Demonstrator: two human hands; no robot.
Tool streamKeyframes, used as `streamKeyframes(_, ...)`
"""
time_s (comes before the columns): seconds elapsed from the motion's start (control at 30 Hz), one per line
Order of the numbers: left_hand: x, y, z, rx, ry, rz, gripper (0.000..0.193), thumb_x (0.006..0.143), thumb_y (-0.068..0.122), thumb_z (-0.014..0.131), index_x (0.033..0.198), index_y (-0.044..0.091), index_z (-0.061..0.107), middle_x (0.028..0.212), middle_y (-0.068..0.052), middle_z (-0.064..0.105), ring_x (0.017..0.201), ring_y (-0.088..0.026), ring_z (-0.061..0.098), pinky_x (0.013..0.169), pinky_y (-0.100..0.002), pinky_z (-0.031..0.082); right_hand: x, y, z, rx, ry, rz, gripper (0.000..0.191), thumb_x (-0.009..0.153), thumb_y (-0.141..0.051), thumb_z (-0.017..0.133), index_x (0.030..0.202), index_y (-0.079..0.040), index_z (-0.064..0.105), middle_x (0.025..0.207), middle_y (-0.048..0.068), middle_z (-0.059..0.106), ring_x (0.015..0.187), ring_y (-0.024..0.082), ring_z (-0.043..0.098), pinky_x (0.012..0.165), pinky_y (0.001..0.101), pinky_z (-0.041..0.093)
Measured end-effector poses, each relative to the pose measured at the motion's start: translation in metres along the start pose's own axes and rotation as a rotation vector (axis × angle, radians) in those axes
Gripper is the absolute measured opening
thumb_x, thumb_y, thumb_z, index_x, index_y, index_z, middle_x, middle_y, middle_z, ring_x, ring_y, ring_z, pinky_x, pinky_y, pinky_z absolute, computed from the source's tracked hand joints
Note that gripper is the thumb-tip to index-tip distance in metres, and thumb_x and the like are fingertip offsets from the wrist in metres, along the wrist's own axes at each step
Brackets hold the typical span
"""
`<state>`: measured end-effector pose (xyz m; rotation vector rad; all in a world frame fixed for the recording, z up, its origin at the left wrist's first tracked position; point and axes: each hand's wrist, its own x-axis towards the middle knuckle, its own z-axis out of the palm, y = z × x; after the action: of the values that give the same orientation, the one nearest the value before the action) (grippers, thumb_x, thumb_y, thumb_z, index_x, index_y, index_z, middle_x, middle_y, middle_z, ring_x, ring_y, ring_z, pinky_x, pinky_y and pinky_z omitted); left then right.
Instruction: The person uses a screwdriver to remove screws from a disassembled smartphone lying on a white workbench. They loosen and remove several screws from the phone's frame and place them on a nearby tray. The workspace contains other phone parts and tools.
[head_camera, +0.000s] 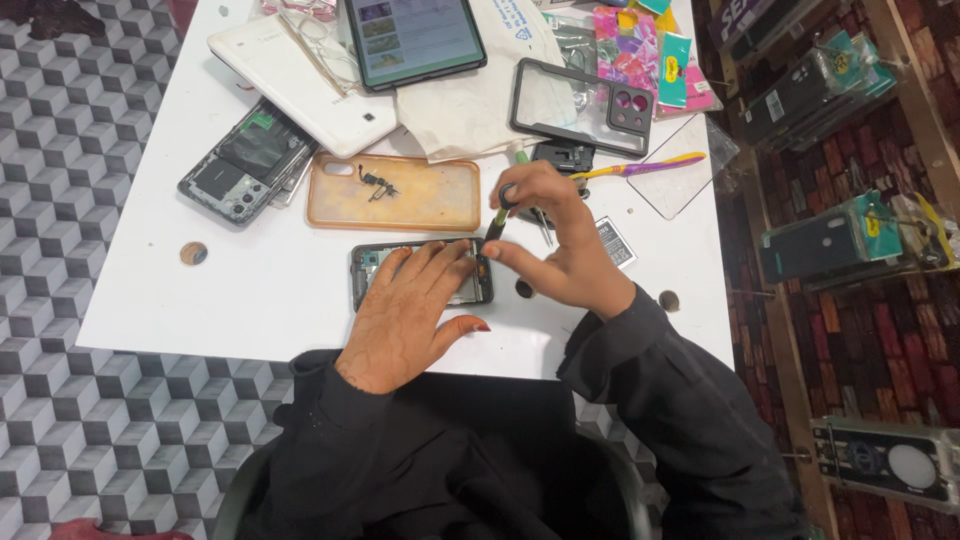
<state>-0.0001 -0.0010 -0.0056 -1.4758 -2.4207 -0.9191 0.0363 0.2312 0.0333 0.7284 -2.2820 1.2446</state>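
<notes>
Head view shows your left hand flat, fingers spread, pinning the opened phone frame at the white surface's near edge, while your right hand pinches the screwdriver at its right end: keep the tool upright, pressure steady.

**Screens, packets and labels on and beside the white table**

A dark-framed tablet screen is lit at the table's far edge, showing small pictures. Bright pink and teal packets are piled at the far right corner. A small black-and-white battery label is seen just beside the right hand. Clear-wrapped phone-case packages are displayed on the right.
</notes>
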Motion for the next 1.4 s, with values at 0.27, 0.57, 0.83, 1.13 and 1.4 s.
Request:
streamKeyframes(0.27, 0.0, 0.0, 0.001, -0.001, 0.0, 0.003, 0.064, 0.087, 0.046, 0.071, 0.132, 0.002, 0.057, 0.144, -0.014, 0.055, 0.133, -0.032, 0.047, 0.111, -0.048, 0.033, -0.005, 0.005, 0.003, 0.227, -0.006, 0.161, 0.051, 0.101, 0.017, 0.052, 0.141, -0.012, 0.038, 0.133, 0.012, 0.059, 0.127, 0.023, 0.067, 0.112, 0.0381, 0.058)
streamKeyframes(0.57, -0.001, 0.001, 0.0, 0.009, 0.024, 0.014, 0.064, 0.087, 0.045, 0.071, 0.132, 0.002, 0.058, 0.144, -0.014, 0.055, 0.134, -0.032, 0.048, 0.11, -0.048, 0.034, -0.005, 0.011, 0.005, 0.082, 0.004, 0.164, 0.061, 0.098, 0.013, 0.063, 0.145, -0.016, 0.037, 0.133, 0.013, 0.06, 0.125, 0.021, 0.068, 0.102, 0.0356, 0.061)
streamKeyframes(0.83, 0.0, 0.001, 0.0, 0.009, 0.015, 0.011, 0.065, 0.087, 0.045, 0.071, 0.134, 0.003, 0.057, 0.143, -0.013, 0.055, 0.133, -0.032, 0.047, 0.11, -0.048, 0.034, 0.002, -0.002, -0.002, -0.035, -0.067, 0.062, 0.072, 0.087, 0.015, 0.055, 0.15, -0.011, 0.035, 0.139, 0.017, 0.05, 0.134, 0.029, 0.056, 0.108, 0.0389, 0.051)
streamKeyframes(1.13, 0.0, 0.0, 0.002, 0.014, 0.007, 0.012, 0.065, 0.087, 0.046, 0.07, 0.134, 0.004, 0.056, 0.144, -0.013, 0.055, 0.134, -0.032, 0.047, 0.11, -0.048, 0.034, 0.004, 0.0, 0.003, -0.151, 0.004, 0.131, 0.066, 0.094, 0.004, 0.073, 0.149, -0.011, 0.04, 0.133, 0.012, 0.06, 0.119, 0.023, 0.064, 0.103, 0.0401, 0.057)
streamKeyframes(1.4, 0.0, -0.001, 0.003, -0.005, 0.018, 0.017, 0.068, 0.087, 0.047, 0.069, 0.137, 0.002, 0.056, 0.142, -0.014, 0.055, 0.133, -0.032, 0.047, 0.11, -0.049, 0.033, 0.004, -0.005, 0.004, -0.116, 0.0, 0.035, 0.073, 0.092, -0.002, 0.08, 0.146, -0.01, 0.032, 0.131, 0.017, 0.061, 0.125, 0.028, 0.065, 0.103, 0.0407, 0.055)
